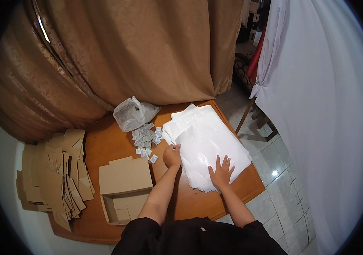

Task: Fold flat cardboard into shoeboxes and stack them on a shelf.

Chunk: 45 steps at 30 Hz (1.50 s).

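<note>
White bags (209, 142) on the tabletop (109, 146): my left hand (172, 155) pinches the top bag's edge, my right hand (221, 172) lies flat, open, steadying the stack; peeling needs care.

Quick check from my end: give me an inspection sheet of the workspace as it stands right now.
Surface: wooden table, largely covered.
Job's things: stack of white sheets, fanned, on the table's right side; small white sachets scattered left of it.
Clutter: open cardboard box at the front; flat cardboard blanks piled on the left; crumpled clear plastic bag behind the sachets.
Grips: left hand pinches the stack's left edge; right hand lies flat on the sheets, fingers spread.
Cables: nothing seen.
Surroundings: brown curtain behind, white cloth hanging at right, tiled floor.
</note>
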{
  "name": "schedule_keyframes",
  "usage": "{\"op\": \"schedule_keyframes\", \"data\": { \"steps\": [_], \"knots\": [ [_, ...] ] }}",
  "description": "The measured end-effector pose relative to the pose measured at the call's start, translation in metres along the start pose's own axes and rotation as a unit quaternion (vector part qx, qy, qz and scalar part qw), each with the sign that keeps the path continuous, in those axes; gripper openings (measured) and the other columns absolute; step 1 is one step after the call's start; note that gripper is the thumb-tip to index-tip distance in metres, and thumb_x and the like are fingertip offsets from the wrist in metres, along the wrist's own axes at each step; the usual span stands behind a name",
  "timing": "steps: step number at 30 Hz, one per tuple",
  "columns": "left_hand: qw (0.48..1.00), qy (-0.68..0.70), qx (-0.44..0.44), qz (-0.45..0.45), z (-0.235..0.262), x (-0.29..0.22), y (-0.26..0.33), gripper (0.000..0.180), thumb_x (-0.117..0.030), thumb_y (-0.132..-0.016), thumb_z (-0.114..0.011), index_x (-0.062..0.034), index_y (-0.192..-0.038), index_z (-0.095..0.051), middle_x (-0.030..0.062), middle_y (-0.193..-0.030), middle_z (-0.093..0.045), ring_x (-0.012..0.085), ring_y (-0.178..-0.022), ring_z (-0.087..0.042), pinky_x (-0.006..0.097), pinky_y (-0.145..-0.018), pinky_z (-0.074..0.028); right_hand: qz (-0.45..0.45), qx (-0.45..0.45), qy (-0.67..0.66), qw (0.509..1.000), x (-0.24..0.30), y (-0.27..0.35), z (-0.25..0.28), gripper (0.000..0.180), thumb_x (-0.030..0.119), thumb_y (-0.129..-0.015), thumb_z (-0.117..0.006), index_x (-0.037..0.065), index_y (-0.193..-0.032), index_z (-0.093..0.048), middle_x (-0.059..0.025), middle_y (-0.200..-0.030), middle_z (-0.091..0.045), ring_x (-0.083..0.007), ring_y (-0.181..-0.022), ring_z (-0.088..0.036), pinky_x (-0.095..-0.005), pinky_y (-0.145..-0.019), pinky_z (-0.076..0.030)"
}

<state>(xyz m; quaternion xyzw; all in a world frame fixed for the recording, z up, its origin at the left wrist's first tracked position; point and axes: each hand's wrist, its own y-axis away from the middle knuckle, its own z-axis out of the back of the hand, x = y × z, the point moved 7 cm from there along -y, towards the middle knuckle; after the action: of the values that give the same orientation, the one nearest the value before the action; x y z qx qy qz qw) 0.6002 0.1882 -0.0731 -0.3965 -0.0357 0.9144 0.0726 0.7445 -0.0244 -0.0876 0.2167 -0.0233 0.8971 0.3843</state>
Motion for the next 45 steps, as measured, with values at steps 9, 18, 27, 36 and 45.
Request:
{"op": "schedule_keyframes", "data": {
  "steps": [9,18,27,36,45],
  "knots": [
    [0.969,0.214,-0.012,-0.126,0.025,-0.035,-0.008,0.022,-0.021,-0.087,-0.061,-0.0001,-0.08,-0.064,0.0071,-0.068,-0.062,0.0142,-0.062,-0.061,0.028,-0.058,-0.047,-0.016,-0.005,-0.075,0.997,0.028,0.025,0.005,0.078,0.047,-0.083,-0.053,0.005,-0.141,-0.023,-0.027,-0.146,-0.01,-0.0391,-0.137,-0.004,-0.0666,-0.101,-0.001],
    [0.826,0.552,0.095,-0.063,0.132,-0.121,0.058,0.02,-0.016,-0.092,-0.056,0.0038,-0.09,-0.056,0.0079,-0.074,-0.062,0.0125,-0.066,-0.061,0.024,-0.062,-0.051,0.169,-0.227,-0.137,0.949,0.124,0.062,0.091,0.067,0.029,-0.071,-0.071,0.013,-0.129,-0.042,-0.0128,-0.135,-0.035,-0.0318,-0.128,-0.03,-0.0665,-0.1,-0.006],
    [0.804,0.573,0.027,-0.156,0.237,-0.05,0.079,0.034,-0.031,-0.098,-0.037,-0.001,-0.103,-0.052,0.0103,-0.101,-0.058,0.0168,-0.095,-0.055,0.032,-0.086,-0.043,0.459,-0.156,-0.148,0.862,0.212,0.154,0.175,0.012,0.01,-0.079,-0.06,0.013,-0.091,-0.062,-0.0001,-0.092,-0.064,-0.0182,-0.089,-0.06,-0.0527,-0.097,-0.031],
    [0.664,0.586,0.464,-0.009,0.198,0.039,0.129,0.072,-0.059,-0.09,-0.037,-0.0106,-0.141,-0.026,0.0103,-0.14,-0.036,0.0247,-0.131,-0.031,0.044,-0.104,-0.03,0.544,0.187,-0.339,0.744,0.269,0.223,0.199,0.018,0.006,-0.074,-0.064,0.003,-0.092,-0.065,-0.0102,-0.093,-0.065,-0.0244,-0.096,-0.059,-0.0364,-0.092,-0.038],
    [0.702,0.635,0.323,-0.027,0.338,0.103,0.095,0.079,-0.063,-0.087,-0.038,-0.0038,-0.138,-0.031,0.0126,-0.137,-0.041,0.0254,-0.123,-0.043,0.04,-0.099,-0.039,0.292,0.198,-0.638,0.684,0.266,0.194,0.131,0.026,0.009,-0.077,-0.059,-0.004,-0.099,-0.06,-0.0089,-0.096,-0.064,-0.0135,-0.088,-0.058,-0.0273,-0.082,-0.044]
  ]
}}
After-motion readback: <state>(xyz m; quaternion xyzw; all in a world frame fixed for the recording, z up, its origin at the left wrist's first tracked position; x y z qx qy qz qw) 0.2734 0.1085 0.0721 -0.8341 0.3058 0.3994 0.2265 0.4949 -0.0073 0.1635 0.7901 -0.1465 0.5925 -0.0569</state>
